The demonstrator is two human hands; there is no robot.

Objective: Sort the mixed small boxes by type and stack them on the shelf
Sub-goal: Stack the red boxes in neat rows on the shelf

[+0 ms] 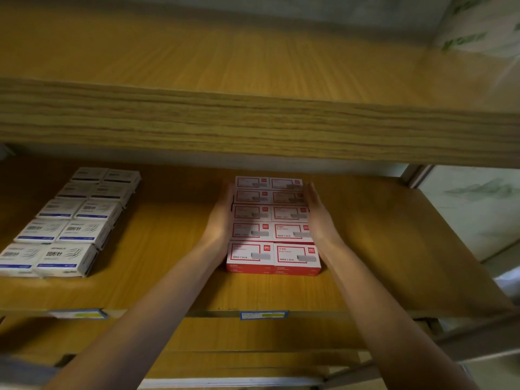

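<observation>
While straight fingers [227, 192] touch both sides, red boxes [271, 229] lie between.

Stationery shop or supply stockroom, seen at shelf height. Deep wood-grain laminate shelf [380, 226] under a thick upper shelf board [253, 119]. Stocked by product type in neat double rows: red-and-white staple boxes [274, 220] marked 24/6 near the middle, white-and-blue paper-clip boxes [70, 220] well apart to the left. Blue-bordered shelf-edge labels [263, 315] fixed to the front lip, one below each product group, print too blurred to read. Many identical closed packs per group, laid out as displayed stock.
</observation>
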